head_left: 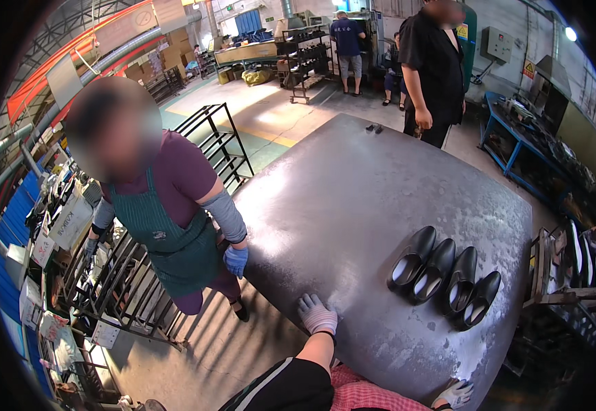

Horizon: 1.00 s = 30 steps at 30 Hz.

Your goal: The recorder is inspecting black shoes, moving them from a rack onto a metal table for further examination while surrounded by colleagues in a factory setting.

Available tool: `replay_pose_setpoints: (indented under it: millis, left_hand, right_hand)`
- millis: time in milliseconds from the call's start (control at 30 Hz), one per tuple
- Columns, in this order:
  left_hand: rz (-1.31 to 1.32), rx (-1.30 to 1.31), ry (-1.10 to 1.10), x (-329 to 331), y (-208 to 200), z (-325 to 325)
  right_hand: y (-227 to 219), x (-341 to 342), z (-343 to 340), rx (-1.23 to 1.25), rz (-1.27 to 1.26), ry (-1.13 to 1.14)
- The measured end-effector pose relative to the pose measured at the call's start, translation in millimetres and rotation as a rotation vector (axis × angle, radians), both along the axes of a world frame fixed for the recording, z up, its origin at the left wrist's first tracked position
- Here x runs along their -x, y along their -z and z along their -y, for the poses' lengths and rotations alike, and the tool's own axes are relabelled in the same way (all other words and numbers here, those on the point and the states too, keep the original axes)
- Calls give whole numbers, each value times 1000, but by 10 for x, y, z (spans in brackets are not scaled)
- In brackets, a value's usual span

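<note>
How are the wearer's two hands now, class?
Pale-gloved left hand: open, spread on the large grey table.
Pale-gloved right hand: loosely open, nothing visibly held.

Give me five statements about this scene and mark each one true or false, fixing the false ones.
1. Four black shoes stand in a row on the table. True.
2. The left hand and right hand both wear gloves. True.
3. The left hand grips one of the shoes. False: it rests on the table, apart from them.
4. A co-worker in a green apron stands left of the table. True.
5. The shoes are to the left of the left hand. False: they are to its right.
</note>
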<state>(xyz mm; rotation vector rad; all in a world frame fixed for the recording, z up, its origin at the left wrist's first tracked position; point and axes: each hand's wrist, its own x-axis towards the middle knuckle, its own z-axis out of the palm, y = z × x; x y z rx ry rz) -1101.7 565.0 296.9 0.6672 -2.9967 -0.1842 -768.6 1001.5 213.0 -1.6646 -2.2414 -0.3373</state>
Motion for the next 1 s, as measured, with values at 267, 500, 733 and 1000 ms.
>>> replay_pose_setpoints:
  millis: [267,500,733,1000]
  left_hand:
    - [-5,-5,-3,9,16,-4]
    - [-27,-3,-1,6,24,1]
    - [-20,-8,-1,9,43,0]
    - [-3,-25,-2,12,10,3]
  right_hand:
    - [142,-152,-126,-12,22,-38]
    - [131,-213,-183,-6,42,-65]
    - [124,-233,-146,-53,-13,-105]
    - [228,-278,-228,-29,-3,-92]
